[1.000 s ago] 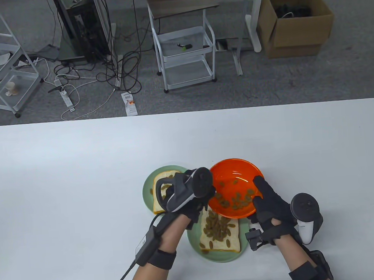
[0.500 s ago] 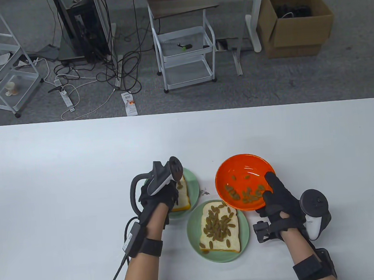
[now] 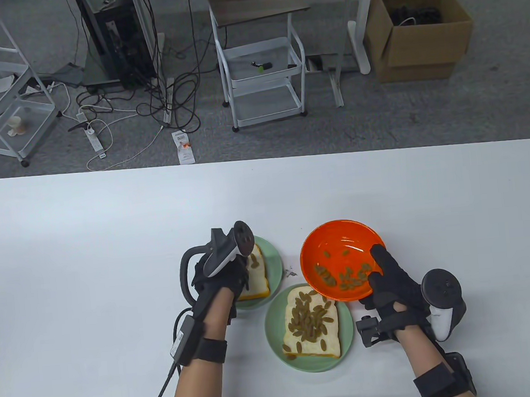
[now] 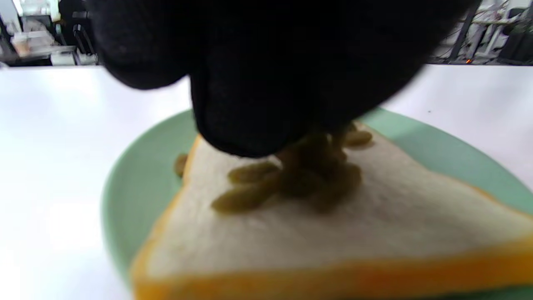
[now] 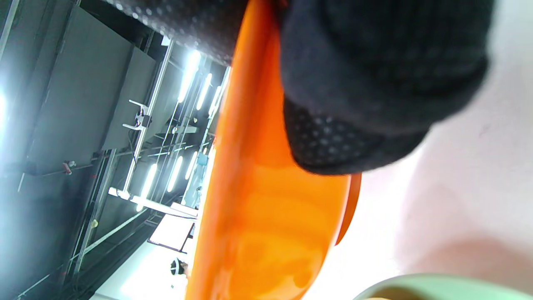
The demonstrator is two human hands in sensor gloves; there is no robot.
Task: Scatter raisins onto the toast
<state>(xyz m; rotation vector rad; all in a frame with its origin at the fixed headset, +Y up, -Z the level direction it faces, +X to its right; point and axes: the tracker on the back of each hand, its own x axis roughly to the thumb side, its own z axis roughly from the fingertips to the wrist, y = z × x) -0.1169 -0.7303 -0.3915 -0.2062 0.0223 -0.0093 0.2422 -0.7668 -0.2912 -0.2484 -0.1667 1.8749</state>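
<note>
Black sensor gloves cover both hands. The left hand (image 3: pixel 221 276) hangs low over the far slice of toast (image 3: pixel 257 279), its fingertips (image 4: pixel 250 125) bunched together just above a small clump of green raisins (image 4: pixel 291 175) on the bread; whether the fingertips pinch any raisins cannot be told from the blurred left wrist view. A grey-and-white tracker (image 3: pixel 228 252) sits on the back of that hand, and a black cable (image 3: pixel 164 392) runs down the forearm.

The right hand (image 3: pixel 393 284) grips the orange bowl (image 3: pixel 339 257) by its near right rim, thumb inside the rim and fingers underneath. In the right wrist view the bowl (image 5: pixel 258 200) is lifted clear of the white tabletop (image 5: pixel 458 187) and tipped toward the left. A scatter of raisins in the bowl (image 3: pixel 346 277) lies along its lower inner wall. Its own tracker (image 3: pixel 443 298) juts out to the right of the wrist.

The far toast rests on a pale green plate (image 3: pixel 275 262), largely hidden by the left hand. Just beside it, nearer the person, a second green plate (image 3: pixel 346 330) carries another slice of toast (image 3: pixel 311 329) thickly covered with raisins (image 3: pixel 308 320). The bowl's lower edge overlaps this plate's far right rim in the table view. A few dark crumbs (image 3: pixel 291 272) lie on the tabletop (image 3: pixel 89 251) between the far plate and the bowl.

Beyond the tabletop, on grey carpet, stand a white trolley (image 3: pixel 260 69) and a cardboard box (image 3: pixel 417 27).
</note>
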